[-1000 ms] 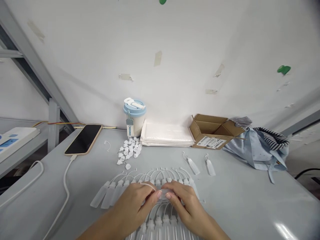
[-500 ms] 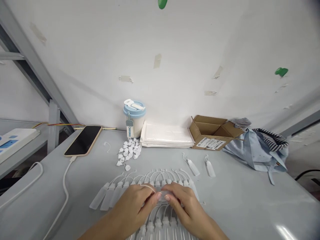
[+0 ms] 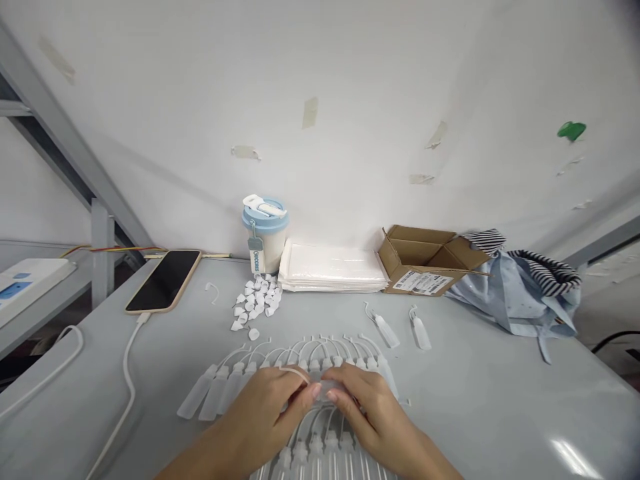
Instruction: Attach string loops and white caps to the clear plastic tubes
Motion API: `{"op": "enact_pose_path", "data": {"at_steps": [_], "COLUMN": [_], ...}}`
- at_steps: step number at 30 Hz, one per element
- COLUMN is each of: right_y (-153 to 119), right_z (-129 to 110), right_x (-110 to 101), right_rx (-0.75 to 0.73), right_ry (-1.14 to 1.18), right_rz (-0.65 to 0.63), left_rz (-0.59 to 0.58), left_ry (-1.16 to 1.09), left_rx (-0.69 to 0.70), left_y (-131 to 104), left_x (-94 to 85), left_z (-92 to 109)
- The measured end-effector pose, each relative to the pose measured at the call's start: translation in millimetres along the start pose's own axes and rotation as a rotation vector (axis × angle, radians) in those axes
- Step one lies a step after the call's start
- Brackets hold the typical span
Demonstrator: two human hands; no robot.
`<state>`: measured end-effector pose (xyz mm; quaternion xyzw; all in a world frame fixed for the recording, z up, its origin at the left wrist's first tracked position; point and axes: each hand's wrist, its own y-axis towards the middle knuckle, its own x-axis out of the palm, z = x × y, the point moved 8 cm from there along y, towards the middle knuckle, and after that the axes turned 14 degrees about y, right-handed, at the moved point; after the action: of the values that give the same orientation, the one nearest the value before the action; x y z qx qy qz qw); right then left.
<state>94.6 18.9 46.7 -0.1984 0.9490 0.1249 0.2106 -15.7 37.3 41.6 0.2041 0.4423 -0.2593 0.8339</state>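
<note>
My left hand [image 3: 267, 410] and my right hand [image 3: 377, 413] meet over the bottles, thumbs and fingers pinched on a small translucent squeeze bottle [image 3: 324, 389] lying sideways between them. Its thin white tube strap arcs over my left fingers; the cap end is mostly hidden by that hand. Behind the hands stands a fanned row of similar bottles [image 3: 204, 393] with curved straps, its middle partly covered. Closer to me lies a second row of bottles [image 3: 316, 460], partly behind my wrists. Two loose bottles [image 3: 387, 331] rest farther back on the right.
White caps [image 3: 257, 300] are heaped before a blue-lidded cup [image 3: 270, 247]. At the wall lie flat white packs [image 3: 335, 267], an open cardboard box [image 3: 423, 267] and a light blue cloth bag [image 3: 505, 293]. A phone [image 3: 164, 281] with its white cable [image 3: 129, 373] occupies the left side.
The view has shifted slightly. Both hands keep nearly the same pose around the squeeze bottle, with no clear change in grip.
</note>
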Motion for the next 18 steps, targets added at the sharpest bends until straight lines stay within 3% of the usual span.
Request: {"op": "enact_pose_path", "data": {"at_steps": [18], "right_y": [-2.6], "right_z": [0.1], "right_x": [0.0], "right_rx": [0.006], "right_ry": [-0.027], "right_rz": [-0.007], "left_rz": [-0.004], "left_ry": [0.005], "left_rx": [-0.009], "left_y": [0.5], "left_x": [-1.7], "left_z": [-1.1]}}
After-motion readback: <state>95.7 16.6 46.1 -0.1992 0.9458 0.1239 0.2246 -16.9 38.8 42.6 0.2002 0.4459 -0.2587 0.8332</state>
